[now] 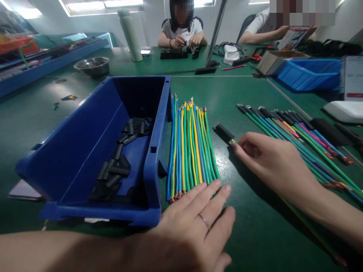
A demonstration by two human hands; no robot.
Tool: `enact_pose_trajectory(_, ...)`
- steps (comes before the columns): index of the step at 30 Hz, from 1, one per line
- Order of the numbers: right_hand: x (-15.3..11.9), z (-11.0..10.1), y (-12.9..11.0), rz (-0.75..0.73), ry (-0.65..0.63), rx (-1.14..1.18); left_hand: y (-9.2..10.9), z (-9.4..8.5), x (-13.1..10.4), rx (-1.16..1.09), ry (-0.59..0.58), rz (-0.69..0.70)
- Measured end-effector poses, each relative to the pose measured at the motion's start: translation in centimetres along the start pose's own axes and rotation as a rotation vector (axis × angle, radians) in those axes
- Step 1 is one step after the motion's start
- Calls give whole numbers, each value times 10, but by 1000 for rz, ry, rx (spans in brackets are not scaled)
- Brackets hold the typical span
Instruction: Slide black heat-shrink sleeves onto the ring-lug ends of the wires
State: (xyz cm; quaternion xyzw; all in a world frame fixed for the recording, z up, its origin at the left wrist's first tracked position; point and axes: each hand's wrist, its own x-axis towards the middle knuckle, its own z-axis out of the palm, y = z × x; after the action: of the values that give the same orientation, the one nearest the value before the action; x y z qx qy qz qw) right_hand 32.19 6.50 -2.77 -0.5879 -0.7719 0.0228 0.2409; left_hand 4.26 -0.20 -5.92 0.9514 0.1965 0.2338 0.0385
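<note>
My left hand (198, 223) lies with its fingers spread over the lower ends of a row of blue, green and yellow wires (193, 147) with bare copper ends. My right hand (263, 158) pinches a yellow-green wire just below the black sleeve (225, 133) on its tip; the rest of that wire runs down under my forearm. Left of the row stands a blue bin (154, 170) holding short black sleeves (116, 168). At the right lies a second group of wires (297, 132) with black sleeves on their far ends.
A metal bowl (92, 66) and a pale green bottle (129, 36) stand at the back left. Across the table (221, 90), a person (183, 30) handles small black parts. Another person's arm (263, 36) shows farther right, behind a cardboard box (276, 62) and a light blue bin (309, 73).
</note>
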Motion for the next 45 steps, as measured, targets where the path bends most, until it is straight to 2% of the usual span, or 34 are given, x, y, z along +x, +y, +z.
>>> enact_pose_trajectory(6,3,3,1,42,-49,-45,6,0,2,50,10,-43)
enact_pose_trajectory(10,4,0,1,77,-82,-73,7,-5,4,89,-41,-70)
enact_pose_trajectory(18,-4,-27,13,49,-317,-12,8,-12,6,78,-109,-73)
enact_pose_trajectory(21,-9,-31,16,18,-357,5,8,-16,6,53,-135,-77)
enact_pose_trajectory(30,-9,-16,22,88,-266,-53,5,-12,4,-21,-52,-99)
enact_pose_trajectory(35,-12,-16,28,93,-263,-20,1,-7,2,21,-48,-48)
enact_pose_trajectory(40,-14,-19,31,58,-313,25,-1,8,-3,-9,65,-26)
enact_pose_trajectory(45,-5,-17,29,105,-227,-6,-2,20,-7,-57,90,-15)
